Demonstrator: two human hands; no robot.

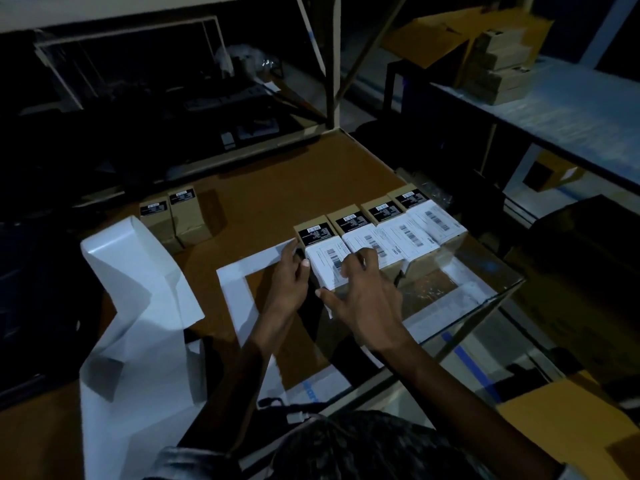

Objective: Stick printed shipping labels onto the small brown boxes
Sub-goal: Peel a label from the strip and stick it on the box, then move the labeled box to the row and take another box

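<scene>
Several small brown boxes stand side by side in a row at the right of the brown table [277,188]. Each carries a white shipping label on top. The nearest box [313,230] bears a white label [325,263]. My left hand [292,271] touches that box's left side with thumb and fingers. My right hand [360,296] hovers over the label's near right part, fingers spread and bent, fingertips on or just above it. Two more brown boxes [176,216] without white labels stand at the left back.
A long strip of white label backing paper [138,282] curls across the left of the table. An empty white backing frame [242,271] lies under my arms. A glass table edge [485,299] runs on the right. Stacked boxes [498,64] sit on a far shelf.
</scene>
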